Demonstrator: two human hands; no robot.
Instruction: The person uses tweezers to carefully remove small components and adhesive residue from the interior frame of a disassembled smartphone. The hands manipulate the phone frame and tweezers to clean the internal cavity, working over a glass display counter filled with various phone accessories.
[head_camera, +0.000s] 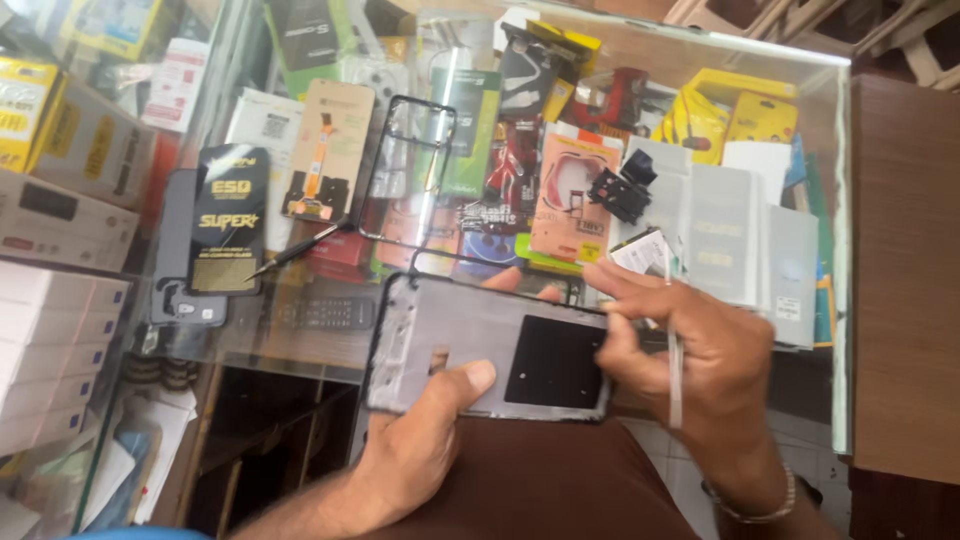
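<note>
My left hand (415, 440) grips the near edge of a grey phone frame (470, 335) with a black square pad, thumb pressed on its face. My right hand (690, 350) rests at the frame's right end and holds thin metal tweezers (675, 375) that point down. The frame is held over the near edge of a glass counter (830, 250).
On the glass lie a black phone bezel (405, 170), a dark phone back cover (180, 250), a black packet (228, 220), a screwdriver (295, 250), a small black part (620, 190) and several packaged accessories. White boxes (50, 350) stack at left; a brown wooden surface (905, 280) at right.
</note>
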